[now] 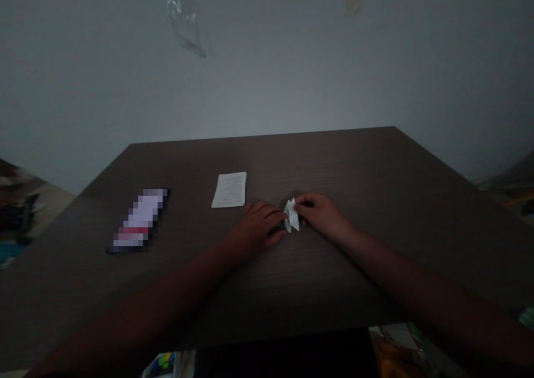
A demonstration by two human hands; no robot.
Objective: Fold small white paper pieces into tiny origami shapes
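A small piece of folded printed paper stands between my two hands, its creased panels fanned a little apart. My left hand pinches its left side between thumb and fingers, the other fingers bent over the tabletop. From the right, my right hand grips the paper's upper right edge with thumb and forefinger. Just beyond my left hand lies a flat stack of white printed sheets. Print shows on the top sheet, too small to read.
The dark wooden table meets a pale wall at its far side. A phone with a blurred, lit screen rests at the left. Below the near edge, colourful items show at the right.
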